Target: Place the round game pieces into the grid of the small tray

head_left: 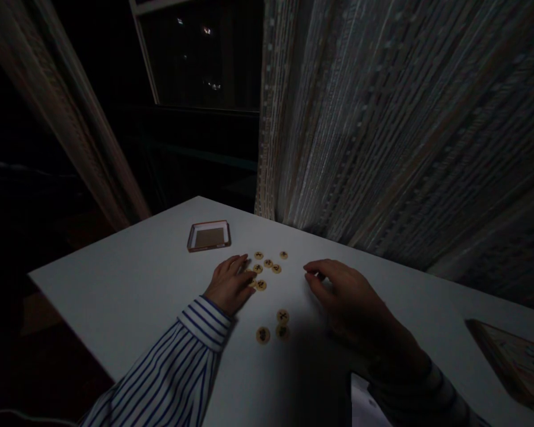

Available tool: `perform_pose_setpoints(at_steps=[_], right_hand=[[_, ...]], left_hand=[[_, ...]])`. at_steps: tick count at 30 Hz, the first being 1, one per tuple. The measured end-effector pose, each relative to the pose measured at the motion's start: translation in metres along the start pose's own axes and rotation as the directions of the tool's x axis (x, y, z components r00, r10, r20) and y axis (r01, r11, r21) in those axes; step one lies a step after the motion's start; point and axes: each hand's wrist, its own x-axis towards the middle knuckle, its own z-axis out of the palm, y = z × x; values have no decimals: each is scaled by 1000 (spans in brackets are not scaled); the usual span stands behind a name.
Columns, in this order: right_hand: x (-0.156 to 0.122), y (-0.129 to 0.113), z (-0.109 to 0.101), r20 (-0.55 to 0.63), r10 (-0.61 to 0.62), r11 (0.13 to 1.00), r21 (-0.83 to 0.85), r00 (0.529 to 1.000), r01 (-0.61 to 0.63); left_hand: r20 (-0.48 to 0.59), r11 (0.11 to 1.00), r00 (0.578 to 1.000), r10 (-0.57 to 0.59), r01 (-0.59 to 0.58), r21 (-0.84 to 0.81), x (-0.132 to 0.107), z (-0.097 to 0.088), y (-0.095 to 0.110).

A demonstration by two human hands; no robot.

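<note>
Several round, pale Chinese chess pieces (pixel 260 285) with dark characters lie loosely grouped on the white table. My left hand (pixel 229 284), in a blue-and-white striped cuff, rests at the left side of this group with its fingers spread. Its fingertips touch or partly cover pieces there. Nearer to me are a few more chess pieces (pixel 263 335), two of them overlapping. To the right of the group, my right hand (pixel 342 290) hovers over the table with thumb and forefinger drawn together. Whether anything small sits between those fingertips cannot be made out.
An open shallow box (pixel 209 246) stands towards the back left of the white table (pixel 151 284). A flat, framed, patterned object (pixel 516 362) lies at the right. Below my right forearm is a bright-screened device (pixel 365 403). A string curtain (pixel 329 130) hangs along the back edge.
</note>
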Motion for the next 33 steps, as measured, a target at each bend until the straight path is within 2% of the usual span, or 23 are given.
perform_pose_setpoints(at_steps=[7,18,27,33], right_hand=[[1,4,0,32,-36,999,-11,999,36],[0,4,1,31,-35,999,-13,999,35],[-2,2,-1,3,-29,999,-28,1000,29],[-3,1,-3,1,-19,999,-28,1000,19]], left_hand=[[5,1000,1000,26,-26,-8,1,3,-4],[28,1000,999,22,-22,-15,5,-6,3],[-143,989,988,61,-79,-127,10,-16,6],[-211,979,973,93,-129,-161,10,-21,9]])
